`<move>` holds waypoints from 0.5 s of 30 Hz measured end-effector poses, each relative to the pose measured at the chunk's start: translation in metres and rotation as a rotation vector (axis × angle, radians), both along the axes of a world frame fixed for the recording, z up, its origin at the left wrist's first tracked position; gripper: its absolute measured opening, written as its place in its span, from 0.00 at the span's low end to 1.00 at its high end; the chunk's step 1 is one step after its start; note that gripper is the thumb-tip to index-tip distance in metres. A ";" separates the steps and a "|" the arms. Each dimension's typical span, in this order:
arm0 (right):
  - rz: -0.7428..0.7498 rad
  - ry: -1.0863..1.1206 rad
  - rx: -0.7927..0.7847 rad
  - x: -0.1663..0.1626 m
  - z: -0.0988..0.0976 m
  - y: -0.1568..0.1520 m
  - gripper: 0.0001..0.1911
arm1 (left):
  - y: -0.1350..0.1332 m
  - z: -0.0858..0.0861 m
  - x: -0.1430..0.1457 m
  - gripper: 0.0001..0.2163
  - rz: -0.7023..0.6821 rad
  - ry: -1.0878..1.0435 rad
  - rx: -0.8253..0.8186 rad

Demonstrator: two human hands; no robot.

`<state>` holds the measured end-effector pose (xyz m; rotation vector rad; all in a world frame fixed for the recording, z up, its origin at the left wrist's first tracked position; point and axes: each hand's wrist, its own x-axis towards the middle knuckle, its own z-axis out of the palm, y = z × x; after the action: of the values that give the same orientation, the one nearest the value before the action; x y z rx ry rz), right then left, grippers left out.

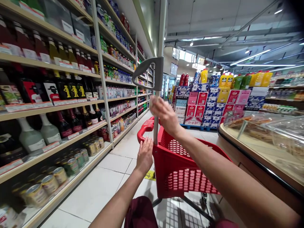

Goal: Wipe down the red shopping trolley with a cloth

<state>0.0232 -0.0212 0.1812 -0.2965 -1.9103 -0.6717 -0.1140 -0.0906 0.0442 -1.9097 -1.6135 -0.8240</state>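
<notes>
A red plastic shopping basket on wheels [180, 171] stands on the tiled floor right in front of me. Its grey telescopic pull handle [148, 68] rises straight up from the near rim. My right hand [165, 115] is closed around the handle's pole, partly blurred by motion. Lower down, my left hand [144, 155] rests with fingers stretched out against the basket's near edge, below its red carry handle [145, 128]. I cannot see anything inside the basket.
Long shelves [71, 104] of bottles, cans and jars line the left side of the aisle. A glass-topped food counter [263, 142] curves along the right. Stacked boxes and juice bottles [213, 98] stand at the aisle's far end. White floor tiles [106, 183] run ahead.
</notes>
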 end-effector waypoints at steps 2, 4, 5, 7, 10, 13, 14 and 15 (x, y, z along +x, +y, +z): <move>0.030 -0.303 -0.023 0.007 -0.031 0.003 0.25 | -0.001 0.001 -0.001 0.30 -0.016 -0.009 -0.011; 0.023 -0.475 -0.042 0.012 -0.055 0.003 0.22 | 0.000 0.001 -0.001 0.30 -0.022 -0.011 -0.021; 0.007 -0.504 -0.052 0.013 -0.058 0.002 0.22 | 0.000 0.001 -0.002 0.30 -0.024 -0.009 -0.025; -0.029 -0.444 -0.071 0.012 -0.046 0.003 0.24 | 0.000 -0.001 -0.002 0.30 -0.019 -0.007 -0.023; -0.044 -0.270 -0.077 0.007 -0.020 0.005 0.25 | 0.000 -0.003 -0.002 0.30 -0.018 0.006 -0.018; -0.013 -0.305 -0.072 0.007 -0.033 -0.002 0.24 | -0.001 -0.002 -0.002 0.30 -0.026 0.009 -0.035; 0.000 -0.357 -0.075 0.007 -0.043 -0.005 0.24 | -0.002 -0.001 -0.001 0.30 -0.029 0.006 -0.040; 0.009 -0.400 -0.080 0.008 -0.051 -0.007 0.24 | -0.002 -0.001 -0.001 0.31 -0.033 0.004 -0.044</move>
<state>0.0313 -0.0286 0.1305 -0.2142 -2.3220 -0.6865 -0.1149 -0.0924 0.0436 -1.9717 -1.6143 -0.8035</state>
